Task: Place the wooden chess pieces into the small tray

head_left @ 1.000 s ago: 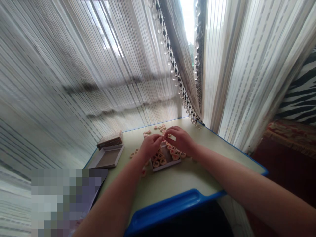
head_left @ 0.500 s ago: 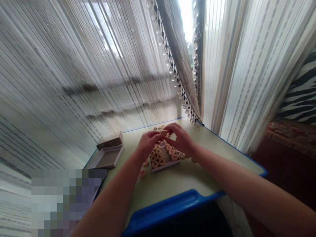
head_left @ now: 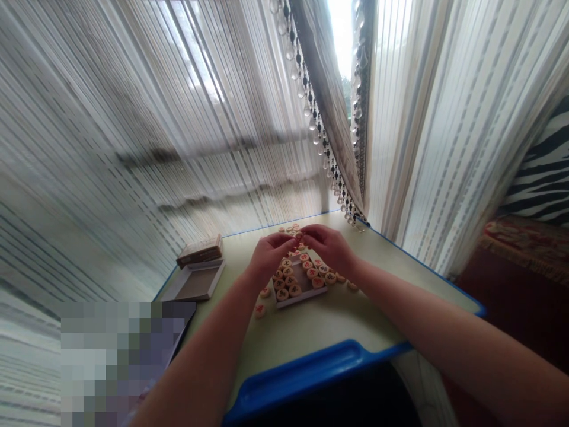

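Over the far side of a shallow white box (head_left: 302, 299), my left hand (head_left: 269, 254) and my right hand (head_left: 328, 244) meet at the fingertips. Pinched between them is a round xiangqi piece (head_left: 299, 236), its face toward me with a red mark. Inside the box, black-lettered pieces (head_left: 288, 281) stand in rows at the left and red-lettered pieces (head_left: 312, 273) in a line at the right, with bare floor between. My hands hide the box's far end.
Loose pieces lie around the box: a red one (head_left: 259, 311) at the left, others (head_left: 330, 278) at the right, several (head_left: 290, 229) behind my hands. An open box lid (head_left: 195, 281) and a stacked box (head_left: 200, 249) sit at the table's left. The table (head_left: 391, 296) has a blue edge.
The piece between my fingers has been turned, from a blank pale side to a face with a red mark. My fingertips have come closer together, and the view has shifted slightly.
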Demonstrator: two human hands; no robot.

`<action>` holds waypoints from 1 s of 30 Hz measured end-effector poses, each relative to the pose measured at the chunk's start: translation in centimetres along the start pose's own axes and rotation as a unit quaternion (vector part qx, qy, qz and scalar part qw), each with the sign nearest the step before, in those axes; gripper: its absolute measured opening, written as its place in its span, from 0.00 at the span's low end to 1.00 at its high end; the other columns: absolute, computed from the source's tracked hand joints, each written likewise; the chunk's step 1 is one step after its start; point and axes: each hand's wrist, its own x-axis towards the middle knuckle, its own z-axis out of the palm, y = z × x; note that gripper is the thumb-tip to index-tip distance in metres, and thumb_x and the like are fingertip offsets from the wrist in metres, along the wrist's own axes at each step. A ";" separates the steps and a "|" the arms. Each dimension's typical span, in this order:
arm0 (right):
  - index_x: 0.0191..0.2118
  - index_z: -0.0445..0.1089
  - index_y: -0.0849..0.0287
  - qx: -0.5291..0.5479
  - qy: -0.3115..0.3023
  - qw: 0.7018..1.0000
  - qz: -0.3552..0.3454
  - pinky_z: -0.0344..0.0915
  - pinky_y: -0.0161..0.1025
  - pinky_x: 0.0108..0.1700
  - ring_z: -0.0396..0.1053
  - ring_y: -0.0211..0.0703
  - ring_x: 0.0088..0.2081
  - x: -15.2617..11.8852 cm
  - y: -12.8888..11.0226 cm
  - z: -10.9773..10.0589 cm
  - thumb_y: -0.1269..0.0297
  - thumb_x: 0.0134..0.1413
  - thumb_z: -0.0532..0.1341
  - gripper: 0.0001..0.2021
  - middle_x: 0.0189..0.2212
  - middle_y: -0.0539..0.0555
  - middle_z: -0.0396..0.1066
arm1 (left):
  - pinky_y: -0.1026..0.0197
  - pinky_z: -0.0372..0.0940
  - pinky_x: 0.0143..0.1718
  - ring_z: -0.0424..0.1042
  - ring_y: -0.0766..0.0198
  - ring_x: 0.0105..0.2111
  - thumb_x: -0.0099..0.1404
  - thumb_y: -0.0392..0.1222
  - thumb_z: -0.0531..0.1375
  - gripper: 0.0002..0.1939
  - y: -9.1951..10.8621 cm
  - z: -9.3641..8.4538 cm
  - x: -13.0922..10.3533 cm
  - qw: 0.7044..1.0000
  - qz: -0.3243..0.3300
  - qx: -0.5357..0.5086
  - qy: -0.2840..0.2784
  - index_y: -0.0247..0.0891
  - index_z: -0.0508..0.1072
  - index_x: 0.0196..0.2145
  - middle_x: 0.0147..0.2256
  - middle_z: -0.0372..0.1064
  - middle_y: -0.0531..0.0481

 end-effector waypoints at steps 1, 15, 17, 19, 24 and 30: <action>0.39 0.68 0.59 0.031 -0.003 0.999 0.022 0.67 0.39 0.36 0.70 0.40 0.33 0.0 0.4 0.1 0.61 0.51 0.58 0.11 0.32 0.54 0.73 | 0.63 0.64 0.30 0.70 0.65 0.28 0.48 0.48 0.65 0.16 -0.1 0.1 0.0 1.000 0.004 0.005 0.003 0.33 0.73 0.31 0.29 0.73 0.48; 0.37 0.67 0.59 0.144 -0.066 0.983 0.094 0.66 0.36 0.32 0.70 0.38 0.32 0.1 1.4 0.5 0.59 0.45 0.62 0.13 0.30 0.52 0.73 | 0.62 0.64 0.30 0.71 0.64 0.29 0.51 0.50 0.63 0.18 -0.8 -0.2 0.2 0.997 0.020 0.072 -0.009 0.34 0.72 0.36 0.28 0.73 0.47; 0.37 0.67 0.59 0.142 -0.070 0.982 0.100 0.67 0.37 0.33 0.70 0.39 0.33 0.0 1.3 0.5 0.59 0.44 0.63 0.13 0.31 0.52 0.73 | 0.62 0.64 0.29 0.71 0.64 0.28 0.52 0.50 0.62 0.19 -0.9 -0.3 0.2 0.997 0.017 0.081 -0.011 0.34 0.72 0.36 0.28 0.73 0.47; 0.37 0.67 0.59 0.138 -0.073 0.982 0.106 0.67 0.37 0.34 0.70 0.39 0.33 0.0 1.4 0.5 0.58 0.44 0.63 0.14 0.31 0.52 0.73 | 0.62 0.64 0.29 0.70 0.64 0.28 0.52 0.51 0.62 0.18 -1.0 -0.3 0.3 0.996 0.014 0.087 -0.014 0.34 0.73 0.36 0.28 0.73 0.47; 0.37 0.68 0.59 0.122 -0.077 0.984 0.101 0.67 0.38 0.37 0.70 0.39 0.34 -0.1 1.8 0.5 0.59 0.45 0.63 0.13 0.32 0.53 0.73 | 0.62 0.64 0.29 0.70 0.64 0.28 0.52 0.51 0.61 0.16 -1.1 -0.2 0.2 0.995 0.009 0.102 -0.017 0.34 0.74 0.31 0.27 0.72 0.47; 0.39 0.69 0.60 0.014 -0.074 0.995 0.059 0.66 0.38 0.36 0.70 0.40 0.34 -0.1 1.7 0.1 0.58 0.49 0.60 0.13 0.33 0.54 0.73 | 0.62 0.64 0.29 0.70 0.64 0.28 0.51 0.52 0.62 0.16 -1.2 -0.1 0.3 0.995 0.009 0.100 -0.006 0.34 0.73 0.30 0.27 0.73 0.47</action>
